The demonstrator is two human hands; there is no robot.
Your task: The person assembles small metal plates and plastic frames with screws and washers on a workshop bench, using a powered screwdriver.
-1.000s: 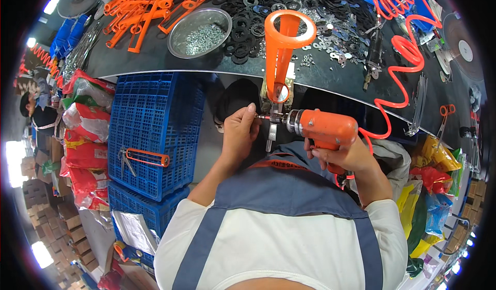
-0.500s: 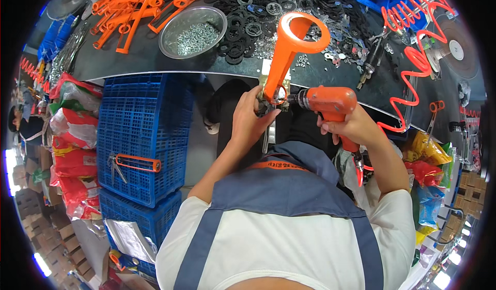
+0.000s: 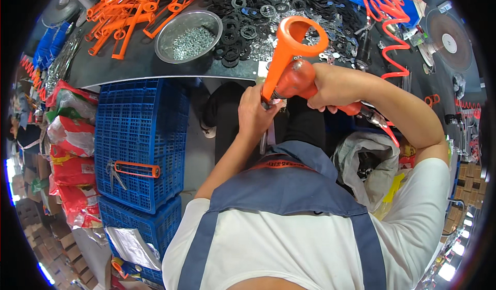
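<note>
Your right hand (image 3: 338,86) is closed around the body of the orange power screwdriver (image 3: 299,80), which sits just under your palm with its nose pointing toward your left. Your left hand (image 3: 258,115) is wrapped around the lower end of the orange handle (image 3: 287,55), fingers curled tight right where the tool's nose meets it. The handle stands tilted, its ringed end up and leaning right, above both hands and in front of the bench edge. The two hands are just beside each other, close to your chest and over the blue apron (image 3: 289,186).

You are holding one handle and one screwdriver. One orange coiled air hose (image 3: 385,24) runs across the right part of the dark workbench (image 3: 124,62). One round metal bowl (image 3: 188,35) of small silver screws stands on the bench to your left, well apart from your hands. Beside it lies a heap of black washers (image 3: 243,16), too many to count, and farther left a pile of orange handles (image 3: 134,3), likewise uncountable. Two stacked blue crates (image 3: 137,150) stand below the bench on your left, one more orange-handled piece (image 3: 135,169) lying on the upper crate.
</note>
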